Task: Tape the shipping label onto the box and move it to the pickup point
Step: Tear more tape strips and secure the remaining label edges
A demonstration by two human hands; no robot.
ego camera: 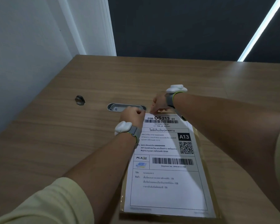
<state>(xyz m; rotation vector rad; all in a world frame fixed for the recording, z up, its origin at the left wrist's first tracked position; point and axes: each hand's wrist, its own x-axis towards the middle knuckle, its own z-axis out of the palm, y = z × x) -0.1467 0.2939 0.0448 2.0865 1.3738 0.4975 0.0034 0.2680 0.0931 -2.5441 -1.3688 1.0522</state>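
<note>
In the head view, the box (168, 219) lay flat on the wooden table (71, 126), with the shipping label (166, 180) covering its top. The left hand (132, 115) and right hand (159, 104) met at the label's far edge with fingers curled. What they pinched, I could not tell.

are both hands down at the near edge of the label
No, the left hand and right hand are both at the far top edge of the shipping label.
</note>
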